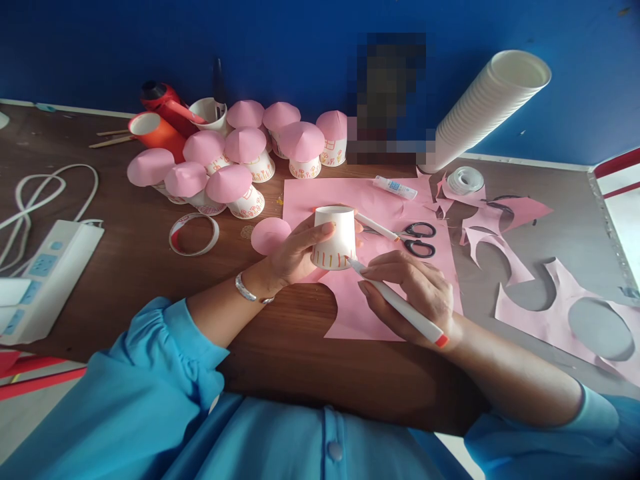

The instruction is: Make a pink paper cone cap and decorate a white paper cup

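Note:
My left hand [295,250] is closed round a white paper cup [334,230], held upside down above the table. Short orange, red and yellow strokes run along the cup's lower rim. In my right hand [413,287] is a white marker [403,307] with an orange-red end, its tip at the cup's rim by the strokes. A second white marker [379,227] shows just behind the cup; whether my left fingers touch it I cannot tell. Beneath lies a pink paper sheet [370,317] with a rounded cutout, and black-handled scissors [419,239] rest on it. A pink paper cone [271,236] sits beside my left hand.
Several decorated cups with pink cone tops [245,145] stand at the back left, near an orange cup [150,130]. A tall stack of cups [493,100] leans back right. Around are a glue stick [395,187], tape rolls [194,235], paper scraps [560,287] and a power strip [53,280].

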Available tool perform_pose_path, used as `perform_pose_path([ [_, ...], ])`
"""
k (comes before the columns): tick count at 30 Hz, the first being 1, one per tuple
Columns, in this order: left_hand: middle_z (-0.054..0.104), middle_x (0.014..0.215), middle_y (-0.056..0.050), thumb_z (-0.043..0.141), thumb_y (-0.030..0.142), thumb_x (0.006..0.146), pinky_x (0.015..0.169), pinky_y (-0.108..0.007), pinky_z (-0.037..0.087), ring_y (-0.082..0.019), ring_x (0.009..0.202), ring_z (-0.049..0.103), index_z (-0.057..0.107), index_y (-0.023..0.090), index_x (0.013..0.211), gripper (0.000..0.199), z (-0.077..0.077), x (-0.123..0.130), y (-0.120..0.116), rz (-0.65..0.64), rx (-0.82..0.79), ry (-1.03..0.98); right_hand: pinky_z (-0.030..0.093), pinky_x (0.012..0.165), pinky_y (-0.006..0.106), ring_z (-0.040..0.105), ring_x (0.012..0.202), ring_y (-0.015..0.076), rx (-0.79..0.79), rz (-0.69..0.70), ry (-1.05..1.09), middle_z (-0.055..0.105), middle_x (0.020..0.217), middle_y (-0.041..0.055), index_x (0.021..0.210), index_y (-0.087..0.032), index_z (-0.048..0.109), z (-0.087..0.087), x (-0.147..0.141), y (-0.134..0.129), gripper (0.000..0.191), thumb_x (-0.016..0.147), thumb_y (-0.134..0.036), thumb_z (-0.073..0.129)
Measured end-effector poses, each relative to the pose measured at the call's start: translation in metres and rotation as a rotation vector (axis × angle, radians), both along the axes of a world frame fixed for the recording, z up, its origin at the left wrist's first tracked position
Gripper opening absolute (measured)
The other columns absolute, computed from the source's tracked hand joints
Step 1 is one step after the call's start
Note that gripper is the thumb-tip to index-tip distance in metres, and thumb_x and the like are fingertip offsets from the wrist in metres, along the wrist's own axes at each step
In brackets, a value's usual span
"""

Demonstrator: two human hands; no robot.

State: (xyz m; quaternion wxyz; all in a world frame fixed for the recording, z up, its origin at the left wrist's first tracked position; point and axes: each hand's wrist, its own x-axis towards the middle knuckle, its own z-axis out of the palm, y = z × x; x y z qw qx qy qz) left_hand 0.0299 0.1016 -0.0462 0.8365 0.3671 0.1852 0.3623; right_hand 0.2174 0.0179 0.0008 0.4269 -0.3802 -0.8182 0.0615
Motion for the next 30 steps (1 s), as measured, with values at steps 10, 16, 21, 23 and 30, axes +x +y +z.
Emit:
perform_pose_path([
  [10, 0.064, 0.101, -0.008, 0.073, 0.049, 0.085, 0.074, -0.034, 0.051, -0.021, 0.087, 0.062, 0.069, 0.02, 0.112, 0.04, 0.0048, 0.0002, -0.0018, -0.018, 0.009, -0.004, 0.057, 0.058, 0.026, 0.072, 0.068, 0.0164, 0.004, -0.001, 0.011, 0.072, 0.079, 0.001, 0.105, -0.021, 0.064, -0.0014, 0.0004, 0.0005, 0.021, 0.088, -0.009, 0.066],
  [16, 0.065, 0.102, -0.008, 0.075, 0.047, 0.083, 0.074, -0.035, 0.051, -0.022, 0.087, 0.063, 0.069, 0.02, 0.114, 0.041, 0.0056, 0.0002, -0.0026, 0.008, -0.008, -0.003, 0.057, 0.058, 0.027, 0.072, 0.067, 0.0166, 0.0, -0.005, -0.006, 0.073, 0.081, 0.0017, 0.106, -0.022, 0.063, -0.0007, 0.0004, -0.0001, 0.022, 0.089, -0.009, 0.066],
  [21, 0.065, 0.103, -0.008, 0.074, 0.049, 0.084, 0.074, -0.036, 0.051, -0.022, 0.088, 0.064, 0.069, 0.02, 0.114, 0.042, 0.0043, -0.0003, -0.0026, 0.016, 0.007, 0.027, 0.057, 0.058, 0.027, 0.072, 0.068, 0.0162, 0.009, -0.005, -0.007, 0.073, 0.081, 0.0022, 0.104, -0.021, 0.062, -0.001, 0.0004, 0.0, 0.02, 0.089, -0.009, 0.067],
  [23, 0.066, 0.103, -0.007, 0.074, 0.051, 0.083, 0.074, -0.037, 0.05, -0.023, 0.089, 0.063, 0.07, 0.022, 0.114, 0.043, 0.0033, -0.0005, -0.0025, 0.02, 0.018, 0.04, 0.057, 0.057, 0.027, 0.072, 0.068, 0.0162, 0.009, -0.006, -0.004, 0.073, 0.081, 0.002, 0.105, -0.021, 0.061, -0.0011, 0.0005, 0.0002, 0.02, 0.09, -0.009, 0.066],
  [30, 0.066, 0.104, -0.006, 0.071, 0.045, 0.088, 0.075, -0.035, 0.05, -0.021, 0.09, 0.061, 0.069, 0.023, 0.118, 0.037, 0.0017, -0.0014, -0.001, -0.018, 0.035, -0.024, 0.058, 0.058, 0.027, 0.072, 0.068, 0.0159, 0.013, 0.005, -0.007, 0.072, 0.078, 0.0027, 0.102, -0.019, 0.061, 0.0, 0.0, 0.0, 0.02, 0.088, -0.007, 0.067],
])
